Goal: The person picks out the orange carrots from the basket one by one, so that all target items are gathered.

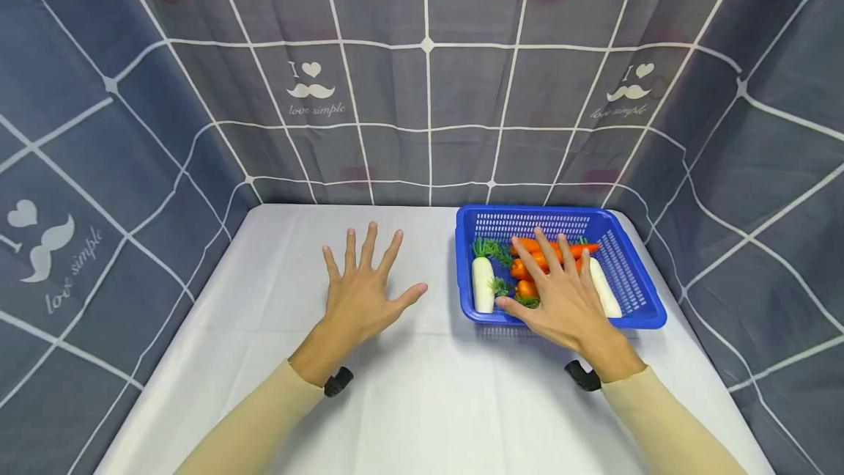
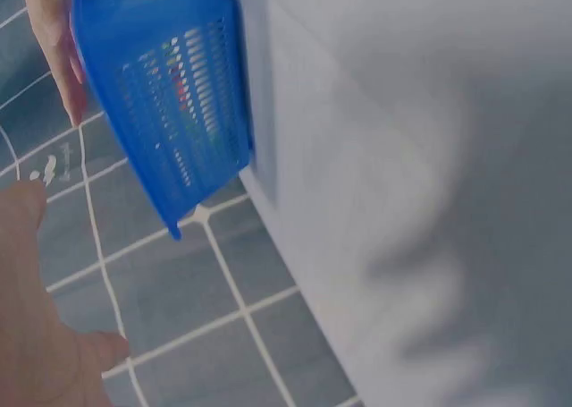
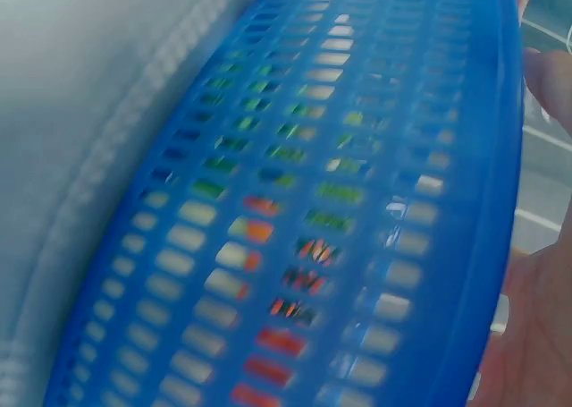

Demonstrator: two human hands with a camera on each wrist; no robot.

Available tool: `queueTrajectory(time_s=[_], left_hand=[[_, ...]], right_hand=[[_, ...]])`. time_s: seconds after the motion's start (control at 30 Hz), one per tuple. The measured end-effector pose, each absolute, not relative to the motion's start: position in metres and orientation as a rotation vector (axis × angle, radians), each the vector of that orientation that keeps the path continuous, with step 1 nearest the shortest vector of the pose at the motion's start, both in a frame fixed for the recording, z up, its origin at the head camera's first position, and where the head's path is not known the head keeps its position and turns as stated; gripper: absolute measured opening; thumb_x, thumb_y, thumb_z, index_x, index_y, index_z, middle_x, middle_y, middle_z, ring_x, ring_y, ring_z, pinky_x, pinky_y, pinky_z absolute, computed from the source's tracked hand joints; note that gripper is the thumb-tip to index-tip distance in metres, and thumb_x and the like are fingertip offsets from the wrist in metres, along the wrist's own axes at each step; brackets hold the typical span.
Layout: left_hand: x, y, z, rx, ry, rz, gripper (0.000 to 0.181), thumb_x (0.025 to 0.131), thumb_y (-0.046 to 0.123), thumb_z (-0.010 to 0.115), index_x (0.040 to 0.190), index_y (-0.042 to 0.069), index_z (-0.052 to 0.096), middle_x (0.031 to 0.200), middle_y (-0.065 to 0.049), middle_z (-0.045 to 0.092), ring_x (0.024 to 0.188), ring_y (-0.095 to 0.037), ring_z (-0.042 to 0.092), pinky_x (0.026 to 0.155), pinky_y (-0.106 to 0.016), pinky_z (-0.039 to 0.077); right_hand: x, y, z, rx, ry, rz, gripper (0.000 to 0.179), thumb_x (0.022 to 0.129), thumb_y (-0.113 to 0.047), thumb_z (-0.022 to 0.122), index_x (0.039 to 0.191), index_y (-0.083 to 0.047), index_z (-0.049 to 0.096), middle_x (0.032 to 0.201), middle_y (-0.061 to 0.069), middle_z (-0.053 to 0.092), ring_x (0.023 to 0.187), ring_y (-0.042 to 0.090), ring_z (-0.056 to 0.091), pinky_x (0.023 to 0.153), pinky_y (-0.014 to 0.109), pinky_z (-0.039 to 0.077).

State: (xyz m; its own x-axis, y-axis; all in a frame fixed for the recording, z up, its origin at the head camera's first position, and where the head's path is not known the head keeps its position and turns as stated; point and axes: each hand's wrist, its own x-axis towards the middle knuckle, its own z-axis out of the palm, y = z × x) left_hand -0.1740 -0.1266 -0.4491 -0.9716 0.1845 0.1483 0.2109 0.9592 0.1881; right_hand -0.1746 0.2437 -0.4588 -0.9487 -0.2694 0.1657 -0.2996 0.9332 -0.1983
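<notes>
A blue plastic basket [image 1: 557, 215] with slotted walls stands on the right of the white-covered table. Inside lie orange carrots [image 1: 542, 259] with green tops, a white radish [image 1: 483, 284] at the left and another white radish [image 1: 604, 288] at the right. My right hand [image 1: 563, 299] is spread over the basket's front part, hiding some of the vegetables; it holds nothing. Left of the basket, my left hand [image 1: 361, 299] hovers above the table with fingers spread and nothing in it. Through the slots of the basket wall [image 2: 183, 103], the left wrist view shows specks of red and green.
White cloth covers the table [image 1: 409, 402]. Grey curtain walls [image 1: 395, 86] with white grid lines rise at the back, left and right. The basket stands close to the table's right edge. Dark wrist bands [image 1: 338, 381] sit at both sleeves.
</notes>
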Motion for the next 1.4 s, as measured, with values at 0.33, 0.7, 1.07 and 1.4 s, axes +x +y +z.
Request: queueTrajectory(time_s=[0.33,0.7,1.07,1.4], left_hand=[[-0.167,-0.088,-0.471,-0.507,-3.011,-0.335,0.103,0.103,0.094,0.048,0.188,0.044,0.017,0.199,-0.011,0.01,0.183,-0.053,0.007,0.139,-0.09,0.007],[-0.16,-0.062,-0.48,-0.719,-3.033,-0.453,0.096,0.108,0.088,0.046,0.188,0.045,0.016,0.198,-0.005,0.019,0.184,-0.048,0.012,0.14,-0.088,0.013],[-0.166,-0.053,-0.484,-0.925,-2.925,-0.501,0.097,0.111,0.078,0.06,0.188,0.034,0.022,0.189,-0.011,0.042,0.179,-0.042,0.035,0.137,-0.081,0.035],[-0.166,-0.056,-0.489,-0.944,-2.858,-0.474,0.093,0.111,0.072,0.066,0.186,0.026,0.033,0.182,-0.019,0.051,0.174,-0.038,0.047,0.133,-0.076,0.044]], right_hand=[[-0.164,0.293,-0.462,0.292,-3.007,0.406,0.106,0.106,-0.083,0.06,0.189,-0.038,0.011,0.198,0.02,0.008,0.178,0.065,0.007,0.135,0.094,0.0],[-0.159,0.345,-0.467,0.144,-3.004,0.476,0.11,0.111,-0.078,0.057,0.189,-0.016,0.01,0.195,0.029,0.004,0.172,0.074,0.007,0.135,0.092,-0.007],[-0.164,0.371,-0.461,-0.206,-3.129,0.444,0.123,0.11,-0.088,0.042,0.184,0.001,-0.001,0.182,0.053,0.001,0.151,0.088,0.029,0.112,0.102,0.034],[-0.17,0.362,-0.462,-0.183,-3.121,0.48,0.119,0.111,-0.086,0.044,0.183,0.004,0.014,0.174,0.057,0.018,0.15,0.084,0.034,0.114,0.1,0.037]])
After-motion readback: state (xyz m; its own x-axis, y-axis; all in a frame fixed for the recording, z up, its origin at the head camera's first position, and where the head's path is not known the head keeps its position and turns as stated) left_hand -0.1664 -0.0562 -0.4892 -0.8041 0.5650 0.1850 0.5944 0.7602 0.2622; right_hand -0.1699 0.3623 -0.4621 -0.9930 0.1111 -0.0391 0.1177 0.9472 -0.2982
